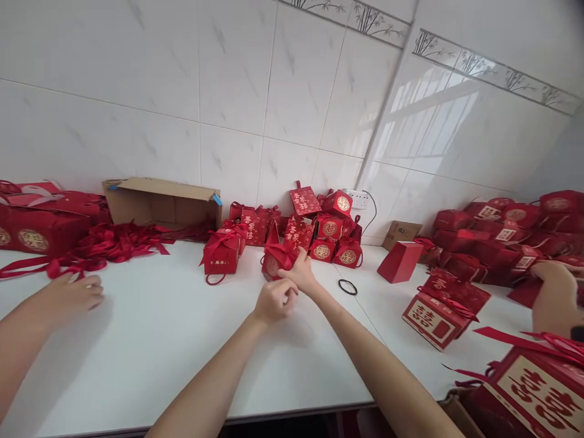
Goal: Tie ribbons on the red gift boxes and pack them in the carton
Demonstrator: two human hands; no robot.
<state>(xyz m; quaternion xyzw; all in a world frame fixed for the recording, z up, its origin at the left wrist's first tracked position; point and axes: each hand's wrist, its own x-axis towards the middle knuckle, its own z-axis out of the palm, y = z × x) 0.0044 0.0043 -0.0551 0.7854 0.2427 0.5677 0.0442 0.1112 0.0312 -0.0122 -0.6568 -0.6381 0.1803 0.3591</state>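
Observation:
In the middle of the table, my right hand [298, 272] is closed on a small red gift box [271, 267] with a red ribbon bow [280, 254] on top. My fingers cover part of the box's right side. Just in front, my left hand [276, 300] is curled into a loose fist beside my right wrist, and nothing shows in it. To the left stands another red gift box [221, 258], with a bow on top and a ribbon loop at its base. Behind my right hand, several small red boxes [322, 251] with gold round emblems are piled against the wall.
At left, another person's hand [75, 292] rests near loose red ribbons [123, 243]; an open cardboard box [159, 207] stands behind. A black ring [347, 287] lies right of centre. Another person's arm [554, 298] reaches toward red boxes [493, 243]. Larger double-happiness boxes [433, 322] sit nearer.

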